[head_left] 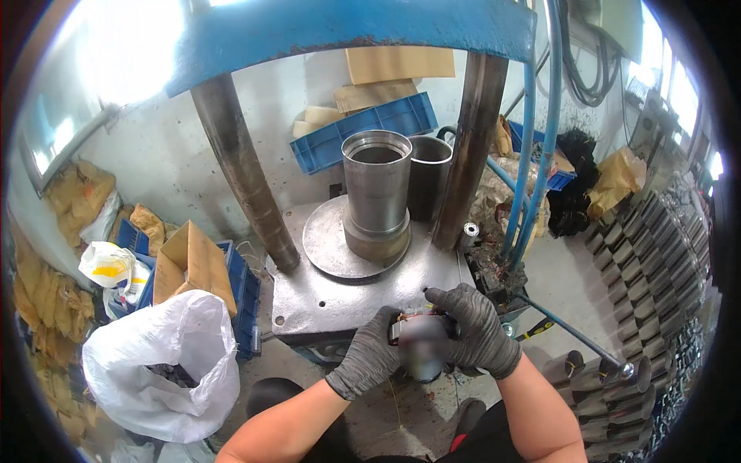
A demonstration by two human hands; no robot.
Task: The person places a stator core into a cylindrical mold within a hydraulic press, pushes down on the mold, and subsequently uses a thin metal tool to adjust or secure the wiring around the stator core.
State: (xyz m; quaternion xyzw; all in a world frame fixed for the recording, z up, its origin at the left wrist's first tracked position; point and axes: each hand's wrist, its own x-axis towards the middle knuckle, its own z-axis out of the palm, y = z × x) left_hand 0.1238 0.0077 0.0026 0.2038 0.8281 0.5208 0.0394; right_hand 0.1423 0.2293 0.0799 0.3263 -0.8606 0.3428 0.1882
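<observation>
Both my hands wear grey knit gloves. Between them is a short, round metal part (422, 349), partly blurred, with dark and reddish bits at its upper rim; its exact kind cannot be made out. My left hand (367, 351) is closed on its left side. My right hand (480, 330) is closed on its right side, thumb near the upper rim. The part is held just off the front edge of the steel press table (316, 297). On that table a tall silver metal cylinder (377, 185) stands upright on a round plate (324, 239), with a darker cylinder (429, 181) behind it.
Blue press columns and a crossbeam (355, 31) frame the table. At left are a white sack (166, 339) with dark pieces inside, an open cardboard box (197, 266) and blue crates. A metal lever bar (571, 336) sticks out at right, before stacked metal sleeves (648, 285).
</observation>
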